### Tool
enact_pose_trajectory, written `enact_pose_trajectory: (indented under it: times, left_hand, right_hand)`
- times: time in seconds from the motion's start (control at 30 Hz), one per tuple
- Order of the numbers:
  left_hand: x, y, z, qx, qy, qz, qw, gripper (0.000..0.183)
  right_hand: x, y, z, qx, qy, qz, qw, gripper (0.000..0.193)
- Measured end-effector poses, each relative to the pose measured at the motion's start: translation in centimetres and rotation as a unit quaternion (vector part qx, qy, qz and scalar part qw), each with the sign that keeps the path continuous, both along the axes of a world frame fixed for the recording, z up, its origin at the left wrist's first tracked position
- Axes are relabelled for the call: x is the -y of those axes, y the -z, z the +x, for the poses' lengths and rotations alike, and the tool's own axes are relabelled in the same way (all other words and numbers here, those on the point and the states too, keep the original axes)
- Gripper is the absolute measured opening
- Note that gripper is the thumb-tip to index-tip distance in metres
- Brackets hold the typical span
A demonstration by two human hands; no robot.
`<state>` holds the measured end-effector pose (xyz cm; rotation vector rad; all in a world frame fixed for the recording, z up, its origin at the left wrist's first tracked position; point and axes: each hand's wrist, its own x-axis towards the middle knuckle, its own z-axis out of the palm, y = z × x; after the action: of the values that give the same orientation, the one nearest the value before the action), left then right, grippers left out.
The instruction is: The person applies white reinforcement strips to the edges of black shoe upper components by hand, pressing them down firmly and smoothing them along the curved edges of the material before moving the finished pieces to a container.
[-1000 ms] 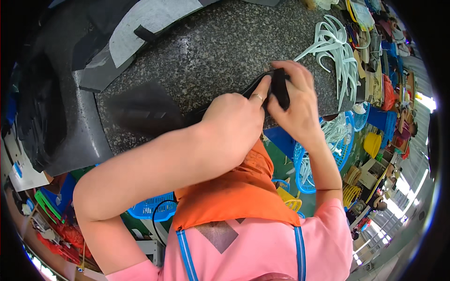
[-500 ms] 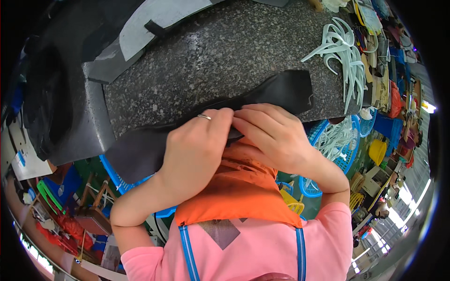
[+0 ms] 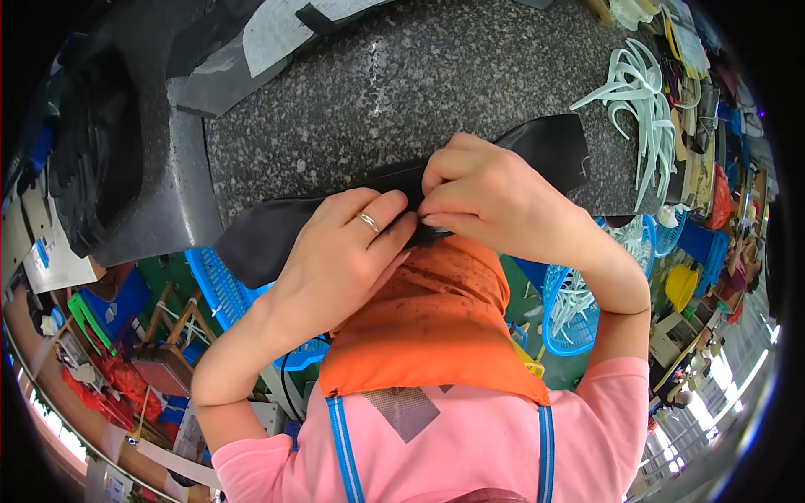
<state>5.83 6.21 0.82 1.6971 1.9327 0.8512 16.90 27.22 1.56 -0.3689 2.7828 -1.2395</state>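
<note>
Two hands met mid-frame on black strip [image 3: 553, 147]. Strip's long axis ran lower left to upper right across speckled bench [image 3: 402, 92], left end overhanging bench edge. Left hand [image 3: 335, 260] and right hand [image 3: 495, 201] both pinched strip's near edge at centre, fingertips touching; both equally near.

I see a pink short-sleeved shirt with blue vertical stripes and a grey diamond patch on the chest, an orange speckled apron over it, bare forearms, and a thin ring on my left hand [image 3: 335, 260].
</note>
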Motion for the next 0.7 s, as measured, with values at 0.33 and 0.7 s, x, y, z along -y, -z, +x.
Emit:
enact_pose_trajectory:
  times: [0.33,0.7]
  left_hand:
    - [-0.6,0.3,0.7,-0.109,0.013,0.041,0.993,0.028]
    - [-8.6,1.6,5.4,-0.049,-0.132,0.028,0.99,0.032]
  right_hand:
    - [0.0,0.8,2.9,-0.082,-0.031,0.045,0.995,0.019]
    - [-0.7,-1.2,7.3,-0.253,0.21,0.308,0.893,0.035]
